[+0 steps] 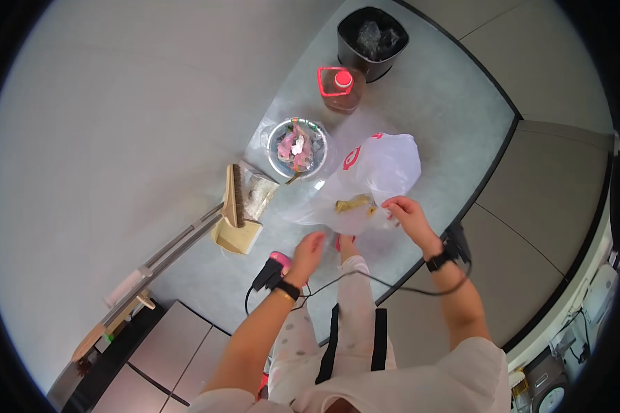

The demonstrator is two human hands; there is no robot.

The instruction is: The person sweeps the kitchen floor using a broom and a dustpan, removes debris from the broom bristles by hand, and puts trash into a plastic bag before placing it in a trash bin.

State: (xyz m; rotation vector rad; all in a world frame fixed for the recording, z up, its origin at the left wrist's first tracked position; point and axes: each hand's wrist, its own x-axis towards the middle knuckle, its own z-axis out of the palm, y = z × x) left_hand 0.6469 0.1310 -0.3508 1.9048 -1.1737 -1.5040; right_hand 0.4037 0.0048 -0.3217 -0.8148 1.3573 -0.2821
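A white translucent plastic bag point(393, 165) with red print lies spread on the floor in front of me. Something yellowish-brown point(352, 203) shows at its near part. At the bag's near right edge, my right hand point(408, 215) is closed, its fingertips pinching the plastic. My left hand point(308, 253) hovers just short of the bag's near left edge; its fingers look curled but are smeared, so whether they hold anything cannot be told. Beyond it stands a round bin point(273, 160) lined with clear plastic, holding pink and white crumpled waste point(297, 146).
A black bin point(359, 60) with a clear liner stands at the back, beside a large bottle point(343, 101) with a red cap and handle. To the left are a broom point(231, 196) and a beige dustpan point(238, 236). Cabinets point(176, 351) flank the floor. A cable point(393, 288) hangs between my wrists.
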